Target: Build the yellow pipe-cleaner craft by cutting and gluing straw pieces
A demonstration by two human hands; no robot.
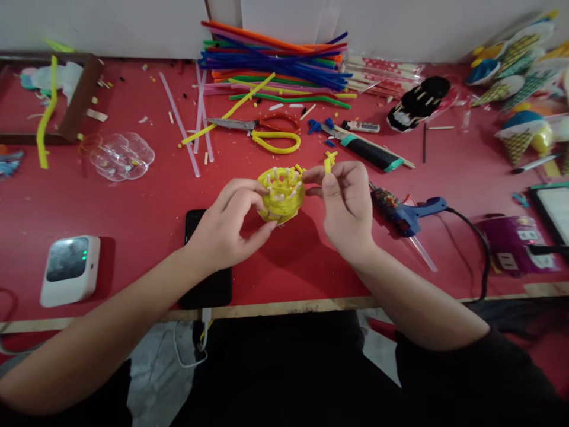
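A small round basket [283, 207] wound from yellow pipe cleaner, with several pale pegs standing up around its rim, is held above the red table. My left hand [235, 219] is closed on its left side, thumb at the lower edge and fingers behind. At the basket's right, my right hand [347, 201] pinches a short yellow pipe cleaner piece [328, 166] between thumb and forefinger, its crossed end pointing up. More yellow pipe cleaner sticks out at the basket's upper right edge, near the right fingertips. Whether those fingertips touch the basket, I cannot tell.
Scissors [267, 130], a cutter knife [373, 151] and a pile of coloured pipe cleaners [275, 62] lie beyond my hands. To the right rests a blue glue gun [404, 210] with its cord. A black phone [208, 287] is under my left wrist; a white device [71, 270] stands left.
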